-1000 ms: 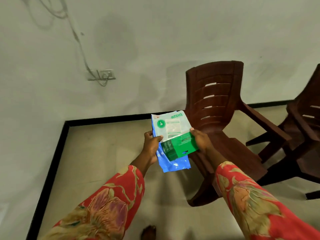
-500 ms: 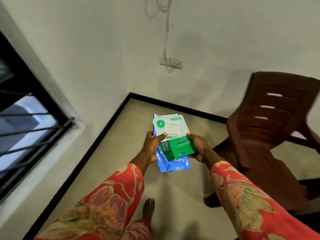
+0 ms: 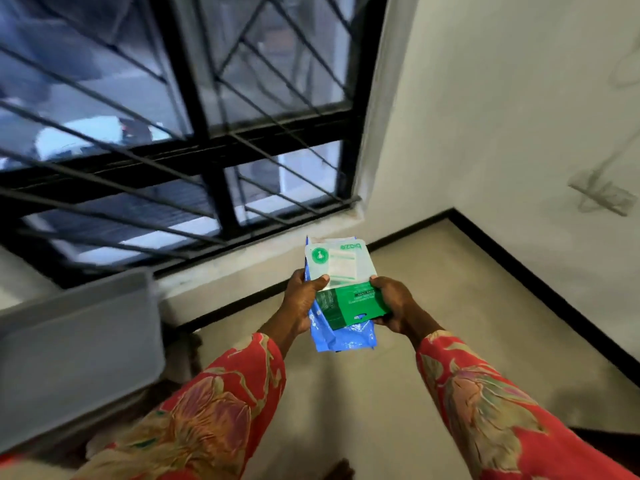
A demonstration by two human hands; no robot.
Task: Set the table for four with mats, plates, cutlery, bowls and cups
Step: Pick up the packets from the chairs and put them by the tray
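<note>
So she's standing by the barred window (image 3: 180,109) holding a small stack of flat packets out in front of her at about waist height, one hand on each side. The left hand (image 3: 302,303) grips the left edge with the thumb laid over the top of the white and green packet (image 3: 341,271) and the fingers curled underneath, and the right hand (image 3: 393,303) does the same on the right edge, down by the green part. Under that top packet there's a blue packet (image 3: 346,336) poking out at the bottom and a sliver along the left side. My guess is she pinches both edges like that to keep the slippery plastic packs squared up so they don't slide off each other while she carries them. No idea what's inside, maybe mats or disposable cutlery, the print is too small and upside down from here. No table in sight from where she's facing, just floor (image 3: 346,393), the wall (image 3: 502,98) and a grey tub (image 3: 76,344) near the window sill, so I'd say the actual laying out hasn't started for these, they're only in her hands for now.
</note>
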